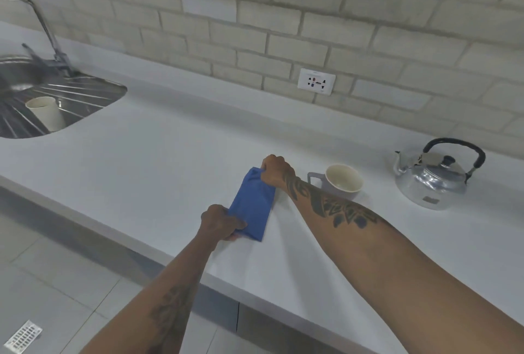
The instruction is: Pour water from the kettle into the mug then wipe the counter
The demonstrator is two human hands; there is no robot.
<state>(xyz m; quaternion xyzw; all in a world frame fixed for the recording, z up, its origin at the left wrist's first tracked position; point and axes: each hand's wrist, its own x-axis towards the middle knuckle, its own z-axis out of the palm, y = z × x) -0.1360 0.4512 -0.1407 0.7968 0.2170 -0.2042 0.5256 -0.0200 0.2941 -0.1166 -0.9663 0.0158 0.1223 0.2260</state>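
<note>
A folded blue cloth (pixel 252 206) lies on the white counter (pixel 147 161), held at both ends. My left hand (pixel 219 222) grips its near end and my right hand (pixel 276 171) pinches its far end. Just right of my right forearm stands a lilac mug (pixel 341 182) with a cream inside, its handle pointing left; I cannot tell whether it holds water. Farther right sits a shiny metal kettle (pixel 433 180) with a black handle, its spout facing left.
A steel sink (pixel 56 98) with a tap is at the far left, with a cream cup (pixel 46 112) lying on its drainer. A wall socket (pixel 316 81) sits on the brick backsplash. The counter's front edge runs diagonally below my left hand, above the tiled floor.
</note>
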